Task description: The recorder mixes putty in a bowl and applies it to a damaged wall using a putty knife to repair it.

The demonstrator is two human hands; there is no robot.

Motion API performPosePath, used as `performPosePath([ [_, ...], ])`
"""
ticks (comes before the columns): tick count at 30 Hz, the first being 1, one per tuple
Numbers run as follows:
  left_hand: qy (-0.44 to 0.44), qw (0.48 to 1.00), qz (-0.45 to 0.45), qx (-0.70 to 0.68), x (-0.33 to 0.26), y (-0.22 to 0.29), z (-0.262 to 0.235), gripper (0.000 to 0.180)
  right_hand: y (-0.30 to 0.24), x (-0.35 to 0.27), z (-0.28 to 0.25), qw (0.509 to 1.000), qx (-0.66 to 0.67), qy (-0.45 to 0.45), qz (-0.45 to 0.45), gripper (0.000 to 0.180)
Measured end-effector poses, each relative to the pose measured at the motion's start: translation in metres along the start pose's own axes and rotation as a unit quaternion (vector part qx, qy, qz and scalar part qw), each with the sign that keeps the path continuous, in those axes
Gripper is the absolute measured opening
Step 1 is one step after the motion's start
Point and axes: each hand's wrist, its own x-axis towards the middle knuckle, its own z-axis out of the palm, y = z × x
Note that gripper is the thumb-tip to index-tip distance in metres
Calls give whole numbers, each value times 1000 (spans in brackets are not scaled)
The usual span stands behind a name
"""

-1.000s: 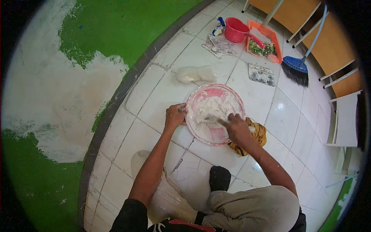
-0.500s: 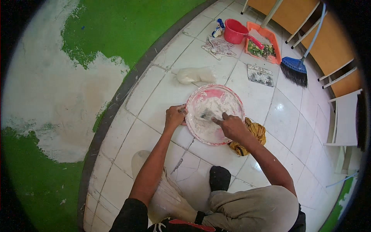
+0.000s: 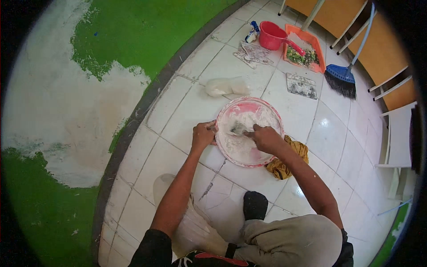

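Note:
A round pink tray [image 3: 249, 108] lies on the tiled floor in front of me, smeared with white powder and wet paste [image 3: 233, 146]. My left hand [image 3: 203, 135] is closed on its left rim. Inside the tray, my right hand [image 3: 268, 140] grips what looks like a putty knife [image 3: 239, 129]. The blade is down in the white mix, and my fingers hide the handle. A yellow-brown cloth [image 3: 291, 162] lies crumpled against the tray's right side, partly behind my right forearm. Just beyond the far rim rests a clear plastic bag [image 3: 227, 86] of pale material.
Farther off are a flat plastered scraper [image 3: 301, 86], a stained flat sheet [image 3: 253, 54], a red dipper [image 3: 271, 35], an orange dustpan [image 3: 316, 55] with debris and a blue broom [image 3: 340, 80]. A patched green wall [image 3: 133, 35] rises at left. My socked foot [image 3: 255, 204] is nearby.
My right hand has shifted slightly within the tray, its index finger now more curled and the blade turned a little. The left hand keeps its hold on the rim.

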Motion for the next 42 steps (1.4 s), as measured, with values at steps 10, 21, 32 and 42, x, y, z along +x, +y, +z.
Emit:
performPosePath([
  [10,-8,1000,-9,-6,3,2,0,38,22,21,-12,997,-51,-11,56,48],
  [21,-1,1000,16,18,2,3,0,38,31,20,-37,991,-19,8,130,33],
  [32,0,991,97,93,24,-33,-11,35,-81,51,9,991,92,31,93,13],
  [42,5,1000,6,23,2,-4,-11,35,-43,-10,-24,989,7,-141,42,41],
])
